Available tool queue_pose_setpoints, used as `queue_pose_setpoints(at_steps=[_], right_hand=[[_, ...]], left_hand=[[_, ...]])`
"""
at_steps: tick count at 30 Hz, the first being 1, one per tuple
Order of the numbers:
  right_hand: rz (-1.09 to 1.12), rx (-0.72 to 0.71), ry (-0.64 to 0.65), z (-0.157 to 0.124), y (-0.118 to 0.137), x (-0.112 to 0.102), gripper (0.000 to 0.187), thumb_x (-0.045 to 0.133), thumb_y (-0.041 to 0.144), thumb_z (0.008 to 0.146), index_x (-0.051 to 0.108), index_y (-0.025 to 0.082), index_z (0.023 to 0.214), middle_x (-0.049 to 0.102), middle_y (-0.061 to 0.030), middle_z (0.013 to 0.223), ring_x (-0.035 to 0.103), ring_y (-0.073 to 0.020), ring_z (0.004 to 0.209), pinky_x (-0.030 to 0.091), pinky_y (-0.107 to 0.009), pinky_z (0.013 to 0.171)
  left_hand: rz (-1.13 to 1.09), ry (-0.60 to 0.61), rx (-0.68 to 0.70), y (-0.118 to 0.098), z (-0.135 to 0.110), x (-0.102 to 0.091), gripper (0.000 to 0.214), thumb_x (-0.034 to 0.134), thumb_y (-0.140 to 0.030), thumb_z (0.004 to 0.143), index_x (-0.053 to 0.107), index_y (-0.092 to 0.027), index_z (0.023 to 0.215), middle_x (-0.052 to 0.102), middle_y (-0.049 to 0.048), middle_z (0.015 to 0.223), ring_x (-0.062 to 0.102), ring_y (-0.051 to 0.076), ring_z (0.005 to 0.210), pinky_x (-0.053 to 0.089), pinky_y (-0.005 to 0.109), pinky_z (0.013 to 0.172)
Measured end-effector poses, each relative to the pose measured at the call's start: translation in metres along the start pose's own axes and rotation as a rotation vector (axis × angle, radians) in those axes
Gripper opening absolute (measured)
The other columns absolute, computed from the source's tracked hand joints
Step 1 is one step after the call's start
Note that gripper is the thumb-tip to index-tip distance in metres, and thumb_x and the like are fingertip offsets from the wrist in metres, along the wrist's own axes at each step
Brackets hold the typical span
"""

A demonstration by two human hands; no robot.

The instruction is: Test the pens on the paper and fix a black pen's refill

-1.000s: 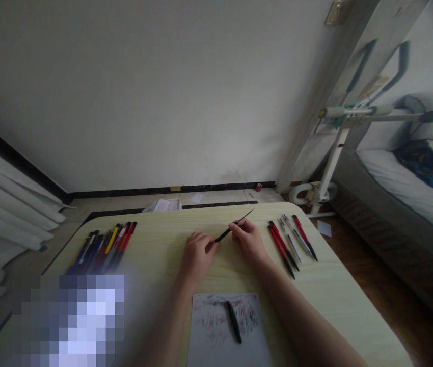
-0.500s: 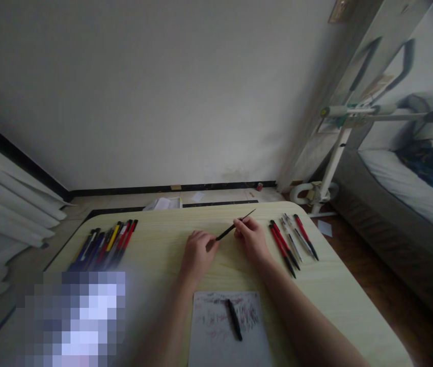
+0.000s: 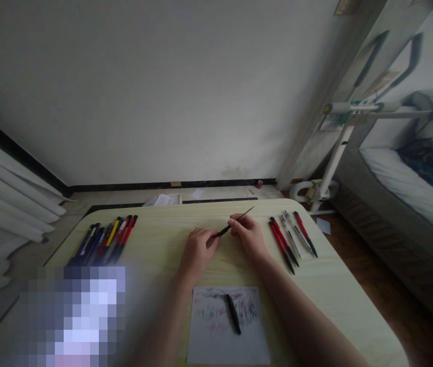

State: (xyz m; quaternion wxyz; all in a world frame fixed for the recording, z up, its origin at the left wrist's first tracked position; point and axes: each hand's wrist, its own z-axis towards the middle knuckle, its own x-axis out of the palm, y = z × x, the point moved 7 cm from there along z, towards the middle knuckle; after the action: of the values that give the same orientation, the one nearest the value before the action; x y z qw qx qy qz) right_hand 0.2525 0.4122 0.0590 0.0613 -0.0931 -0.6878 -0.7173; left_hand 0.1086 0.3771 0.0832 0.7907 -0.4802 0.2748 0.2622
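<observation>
A slim black pen part (image 3: 223, 231) slants up to the right between my two hands, above the table. My left hand (image 3: 200, 250) is closed, its fingertips pinching the lower end. My right hand (image 3: 248, 235) pinches the piece higher up. Past the right fingers sticks out a thin dark rod (image 3: 247, 211), like a pen refill; its join is hidden by the fingers. Nearer me, a black pen piece (image 3: 234, 315) lies across a sheet of scribbled white paper (image 3: 224, 349). Right of my right hand lie red-and-black pens (image 3: 280, 239) and clear pens (image 3: 292, 236).
Several blue, yellow and red pens (image 3: 111, 237) lie in a row at the left of the pale wooden table (image 3: 163, 229). A pixelated bright patch covers the near left. Beyond are a wall, a white exercise frame (image 3: 334, 158) and a bed at right.
My right fingers have shifted slightly left along the black piece, and a bit more of the thin rod shows beyond them. My left hand has hardly moved. The camera view has shifted slightly.
</observation>
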Motion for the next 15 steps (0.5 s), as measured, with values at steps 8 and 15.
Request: queue_pose_setpoints(at_steps=[8,15], right_hand=[[0.328,0.07,-0.066,0.0014,-0.0032,-0.0048,0.022,0.06,0.037,0.07,0.058,0.019,0.082,0.062,-0.0028,0.079,0.052,-0.0088,0.054,0.043,-0.025,0.056],[0.177,0.071,-0.065,0.0004,-0.0026,-0.0052,0.023,0.063,0.039,0.066,0.062,0.017,0.071,0.057,-0.0001,0.056,0.048,-0.0094,0.049,0.034,-0.023,0.048]], left_hand=[[-0.009,-0.011,-0.013,-0.0007,0.001,-0.0009,0.011,0.053,-0.019,0.077,0.061,-0.018,0.084,0.062,0.0046,0.079,0.054,0.017,0.077,0.042,0.03,0.071],[0.0,-0.026,-0.023,-0.0019,0.0002,-0.0039,0.01,0.053,-0.018,0.075,0.061,-0.018,0.082,0.061,0.0037,0.077,0.053,0.016,0.076,0.043,0.029,0.071]])
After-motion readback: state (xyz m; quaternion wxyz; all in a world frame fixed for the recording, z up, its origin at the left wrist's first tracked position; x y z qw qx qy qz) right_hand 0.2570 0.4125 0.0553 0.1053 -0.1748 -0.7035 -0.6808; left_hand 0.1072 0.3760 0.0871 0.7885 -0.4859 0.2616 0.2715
